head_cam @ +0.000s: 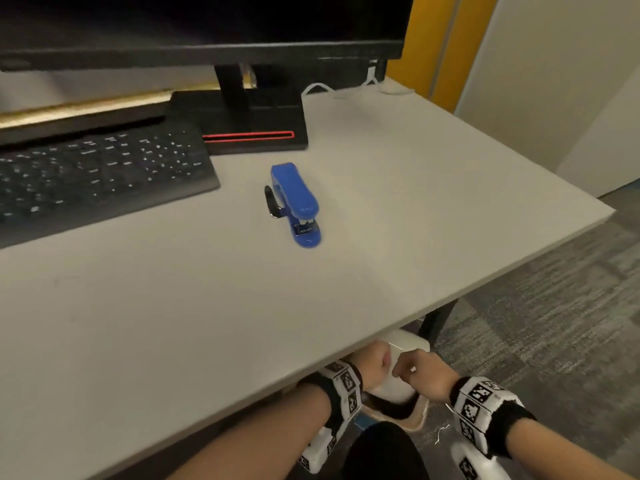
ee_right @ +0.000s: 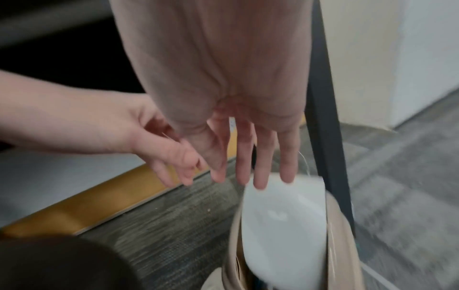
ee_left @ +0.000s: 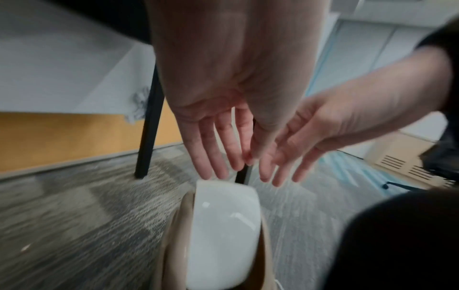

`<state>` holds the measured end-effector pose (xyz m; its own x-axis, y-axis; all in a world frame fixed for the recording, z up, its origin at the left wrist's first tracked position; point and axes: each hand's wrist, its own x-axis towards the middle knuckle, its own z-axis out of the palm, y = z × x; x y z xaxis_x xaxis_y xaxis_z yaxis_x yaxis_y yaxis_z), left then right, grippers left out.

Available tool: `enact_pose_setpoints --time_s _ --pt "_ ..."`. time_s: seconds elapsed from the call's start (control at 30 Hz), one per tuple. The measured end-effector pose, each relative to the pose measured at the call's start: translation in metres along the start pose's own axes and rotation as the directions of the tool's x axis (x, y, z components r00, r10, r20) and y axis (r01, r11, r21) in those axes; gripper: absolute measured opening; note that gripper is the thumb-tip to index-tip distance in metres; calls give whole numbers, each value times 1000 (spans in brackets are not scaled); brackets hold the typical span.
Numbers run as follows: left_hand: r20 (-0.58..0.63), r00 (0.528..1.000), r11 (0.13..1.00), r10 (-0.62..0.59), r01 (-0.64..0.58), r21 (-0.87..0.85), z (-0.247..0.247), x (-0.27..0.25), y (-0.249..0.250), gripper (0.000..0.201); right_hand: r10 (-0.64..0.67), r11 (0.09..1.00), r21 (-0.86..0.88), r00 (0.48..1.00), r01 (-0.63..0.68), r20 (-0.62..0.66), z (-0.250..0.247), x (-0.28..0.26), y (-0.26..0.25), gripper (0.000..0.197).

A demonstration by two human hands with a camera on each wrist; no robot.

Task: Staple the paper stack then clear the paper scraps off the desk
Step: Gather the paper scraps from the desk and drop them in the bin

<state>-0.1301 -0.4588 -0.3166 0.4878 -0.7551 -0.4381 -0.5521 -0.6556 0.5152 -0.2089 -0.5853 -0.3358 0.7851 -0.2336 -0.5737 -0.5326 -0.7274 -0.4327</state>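
Note:
Both hands hang below the desk's front edge, over a beige waste bin (head_cam: 420,415) with a white swing lid (head_cam: 398,389). My left hand (head_cam: 372,363) and right hand (head_cam: 415,372) are close together. In the left wrist view the left hand (ee_left: 218,153) points its straight fingers down at the lid (ee_left: 223,235), holding nothing. In the right wrist view the right hand (ee_right: 253,160) does the same, its fingertips just above the lid (ee_right: 280,225). The blue stapler (head_cam: 296,202) stands on the desk (head_cam: 173,323). No paper stack or scraps show.
A black keyboard (head_cam: 97,174) and a monitor stand (head_cam: 249,123) sit at the desk's back left. A black desk leg (head_cam: 438,320) stands right beside the bin. Grey carpet (head_cam: 554,323) lies to the right. My dark-clothed knee (head_cam: 381,452) is below the hands.

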Motion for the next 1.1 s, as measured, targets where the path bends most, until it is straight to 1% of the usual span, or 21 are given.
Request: enact_pose_setpoints --time_s 0.03,0.07,0.13,0.2,0.23,0.27,0.3,0.33,0.37,0.4,0.47,0.5,0.53,0.57,0.67,0.77,0.8,0.87,0.97,1.03,1.1 --pt "6 1000 1000 30 -30 6 -3 -16 8 20 -37 997 -64 998 40 44 -11 -20 -12 26" --pt "14 998 996 61 -61 57 -7 -35 16 22 -64 988 -135 993 77 94 -22 -41 -24 21" --pt "50 992 986 119 -124 115 -15 -74 26 24 -81 962 -237 973 133 215 -42 -84 -52 19" --pt "105 977 978 184 -193 84 -21 -116 35 29 -72 941 -284 928 184 365 -62 -130 -87 21" --pt "110 970 973 219 -225 48 -25 -137 39 30 -80 933 -289 905 216 418 -75 -151 -106 21" --pt "92 960 964 265 -267 12 -32 -159 44 28 -110 928 -278 894 249 434 -88 -170 -126 23" --pt "55 950 951 308 -308 -21 -41 -181 48 24 -166 926 -251 899 283 405 -100 -186 -147 22" --pt "-5 944 942 331 -331 -50 -52 -200 50 21 -247 922 -208 910 326 332 -112 -198 -168 20" --pt "-75 942 940 328 -333 -72 -64 -219 50 19 -341 913 -150 912 379 230 -122 -205 -189 19" --pt "-151 939 942 310 -325 -87 -79 -239 49 18 -424 897 -87 899 433 110 -129 -208 -210 19" --pt "-330 909 950 255 -300 -90 -110 -277 39 16 -526 850 -21 845 527 -96 -133 -201 -252 18" --pt "-417 882 958 221 -277 -79 -124 -294 30 16 -561 826 -35 815 562 -145 -129 -193 -272 17" --pt "-496 849 969 180 -239 -58 -137 -311 19 16 -594 804 -83 790 588 -152 -123 -183 -292 19" --pt "-557 819 982 134 -185 -36 -149 -326 7 16 -624 781 -156 771 605 -128 -115 -174 -311 22" --pt "-669 743 1000 5 -1 6 -173 -364 -31 15 -673 666 -424 740 614 15 -81 -143 -361 38" --pt "-707 700 988 -106 153 3 -183 -389 -63 16 -653 543 -592 743 595 148 -55 -123 -398 55" --pt "-712 689 982 -139 190 -7 -185 -395 -71 16 -647 495 -639 740 589 181 -50 -121 -407 58" --pt "-716 673 970 -188 242 -27 -187 -403 -85 17 -640 417 -702 734 578 225 -44 -116 -419 56" --pt "-699 677 956 -229 291 -32 -188 -405 -96 18 -619 354 -751 741 558 260 -39 -113 -424 49" --pt "-683 692 951 -234 308 -14 -191 -401 -99 18 -622 346 -756 739 556 258 -41 -114 -419 46" --pt "-662 714 949 -231 314 8 -196 -396 -99 18 -633 361 -738 731 570 254 -45 -118 -407 47"
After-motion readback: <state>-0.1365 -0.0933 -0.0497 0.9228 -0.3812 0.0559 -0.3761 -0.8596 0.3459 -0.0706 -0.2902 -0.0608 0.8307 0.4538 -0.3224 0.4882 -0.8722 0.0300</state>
